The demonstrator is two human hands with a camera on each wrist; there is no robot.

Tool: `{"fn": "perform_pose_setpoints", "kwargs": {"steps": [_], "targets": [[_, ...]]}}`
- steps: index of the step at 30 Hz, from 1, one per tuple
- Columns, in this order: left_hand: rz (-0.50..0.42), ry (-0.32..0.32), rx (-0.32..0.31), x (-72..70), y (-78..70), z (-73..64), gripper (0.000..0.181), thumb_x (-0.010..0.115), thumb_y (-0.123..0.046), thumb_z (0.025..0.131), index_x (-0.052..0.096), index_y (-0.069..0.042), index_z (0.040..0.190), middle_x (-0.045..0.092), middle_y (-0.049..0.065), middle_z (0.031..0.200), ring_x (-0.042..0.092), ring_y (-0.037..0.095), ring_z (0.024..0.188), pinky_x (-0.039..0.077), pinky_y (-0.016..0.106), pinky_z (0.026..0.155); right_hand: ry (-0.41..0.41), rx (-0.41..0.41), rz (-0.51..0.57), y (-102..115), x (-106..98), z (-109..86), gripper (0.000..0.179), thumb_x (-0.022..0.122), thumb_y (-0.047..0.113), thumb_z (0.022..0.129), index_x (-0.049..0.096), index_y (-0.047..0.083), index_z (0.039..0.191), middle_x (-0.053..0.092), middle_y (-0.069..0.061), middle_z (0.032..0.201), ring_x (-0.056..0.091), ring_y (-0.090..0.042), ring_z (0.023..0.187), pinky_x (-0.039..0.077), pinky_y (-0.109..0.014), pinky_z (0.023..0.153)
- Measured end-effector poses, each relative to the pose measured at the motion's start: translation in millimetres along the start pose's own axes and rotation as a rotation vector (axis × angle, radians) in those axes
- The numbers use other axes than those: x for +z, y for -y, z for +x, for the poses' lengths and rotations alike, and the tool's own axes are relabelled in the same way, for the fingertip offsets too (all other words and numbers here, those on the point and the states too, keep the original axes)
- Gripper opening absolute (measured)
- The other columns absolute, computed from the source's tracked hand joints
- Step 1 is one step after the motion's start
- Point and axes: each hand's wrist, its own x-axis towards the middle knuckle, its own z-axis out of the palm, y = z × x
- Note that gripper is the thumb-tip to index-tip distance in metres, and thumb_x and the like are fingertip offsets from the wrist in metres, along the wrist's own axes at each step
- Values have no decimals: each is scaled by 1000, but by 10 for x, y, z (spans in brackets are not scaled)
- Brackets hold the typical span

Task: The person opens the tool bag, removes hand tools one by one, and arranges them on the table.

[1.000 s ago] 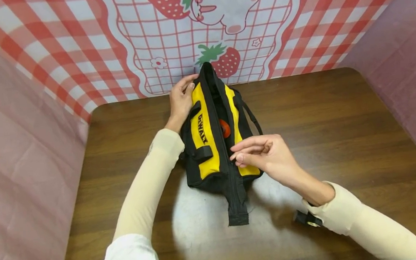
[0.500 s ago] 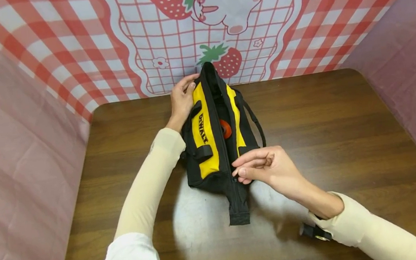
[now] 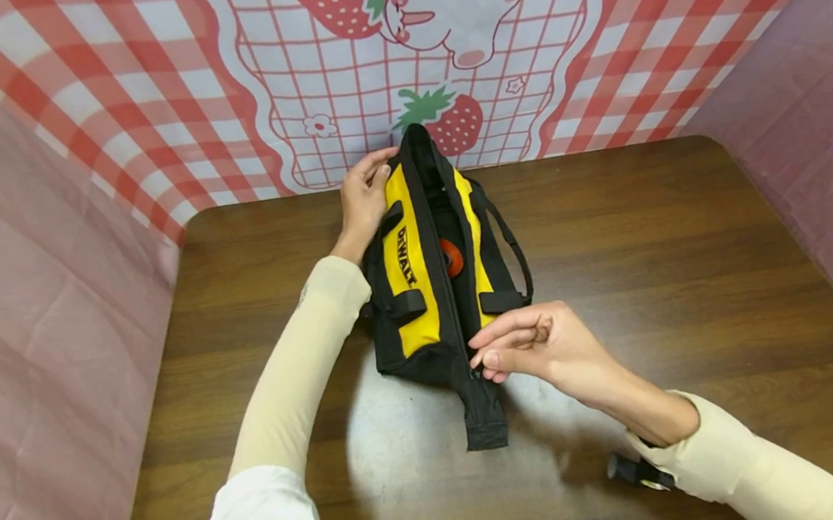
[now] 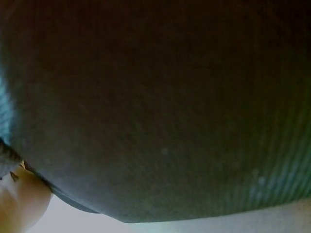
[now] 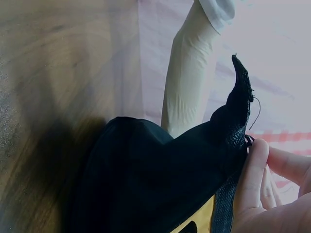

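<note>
A black and yellow DEWALT tool bag [image 3: 412, 311] stands in the middle of the table, its long top zipper mostly open. Through the opening shows a round orange-red object [image 3: 451, 257], its kind unclear. At the bag's far left corner, my left hand [image 3: 364, 198] grips the fabric. My right hand [image 3: 545, 348] pinches the small zipper pull [image 3: 475, 373] between thumb and forefinger at the near end, by the black tail tab [image 3: 486, 425]. The right wrist view shows the same pinch on the pull [image 5: 249, 141]. Dark bag fabric [image 4: 160, 121] fills most of the left wrist view.
The brown wooden table [image 3: 688, 267] extends to both sides of the bag. Behind it hangs a red checked strawberry cloth [image 3: 339, 83], with pink curtains [image 3: 37, 313] at the sides. A carry strap [image 3: 513, 242] loops off the bag's right side.
My right hand has drawn the zipper pull toward me along the bag, and the opening has grown longer. The tail tab has shifted slightly right. My left hand stays at the far corner.
</note>
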Motion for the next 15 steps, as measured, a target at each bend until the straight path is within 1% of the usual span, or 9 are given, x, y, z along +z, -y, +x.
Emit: {"fn": "perform_pose_setpoints", "kwargs": {"steps": [5, 11, 15], "targets": [[10, 1, 6, -2, 1, 2, 27, 56, -7, 104, 73, -10, 125, 72, 6, 126, 66, 12, 115, 50, 24, 96, 23, 13, 10, 3, 12, -41, 24, 75, 4, 91, 72, -6, 113, 77, -17, 99, 76, -27, 83, 60, -44, 79], [-7, 2, 15, 1, -9, 15, 26, 57, -5, 104, 73, -8, 124, 72, 8, 125, 67, 13, 114, 51, 24, 95, 35, 30, 3, 3, 21, -50, 23, 74, 4, 92, 72, -5, 113, 77, -18, 99, 76, -26, 82, 60, -43, 80], [-6, 5, 22, -4, 6, 7, 26, 57, -4, 103, 73, -8, 124, 72, 8, 124, 67, 14, 114, 51, 25, 95, 36, 16, 9, -16, 25, -33, 25, 74, 3, 92, 70, -6, 115, 77, -18, 100, 75, -26, 83, 61, -43, 80]]}}
